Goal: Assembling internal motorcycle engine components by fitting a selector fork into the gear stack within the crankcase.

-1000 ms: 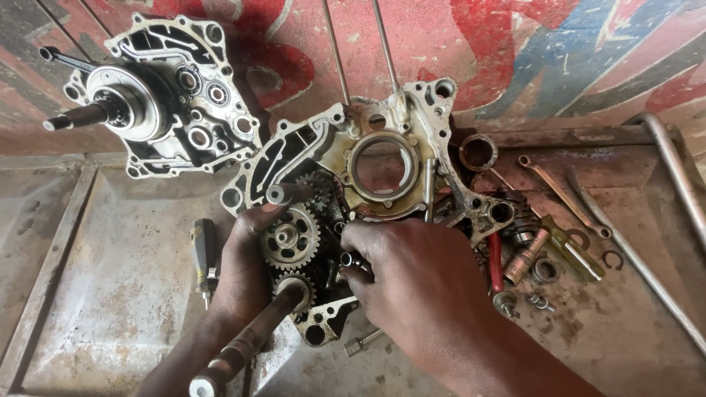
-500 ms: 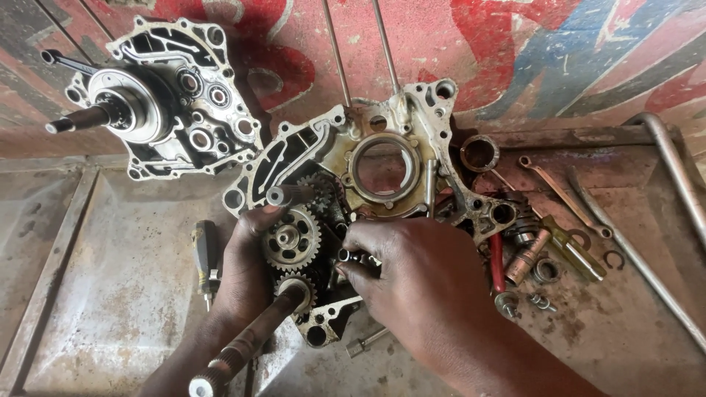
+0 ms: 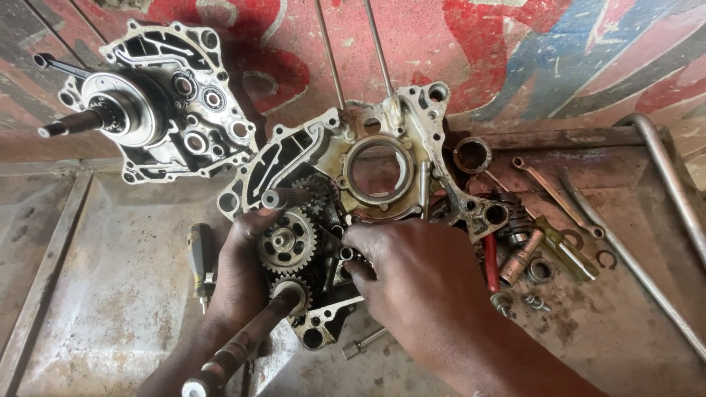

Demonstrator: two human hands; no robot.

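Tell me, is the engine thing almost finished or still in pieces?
Still in pieces. Done: the second dark metal engine case half lies apart, top left. In hand: the left hand steadies the grey toothed gears in the greasy open silver engine case, while the right hand works its fingers in beside them. Left: loose rusty wrenches and small metal parts lie on the right.

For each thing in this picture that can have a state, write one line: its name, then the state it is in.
near crankcase half: lying open, gears exposed
large gear: seated in the near crankcase half
long shaft: standing out towards the camera
far crankcase half: set aside, shaft fitted
left hand: gripping the case edge by the large gear
right hand: fingertips pinching a small part by the gears
spanner: lying flat, unused
screwdriver: lying flat, unused
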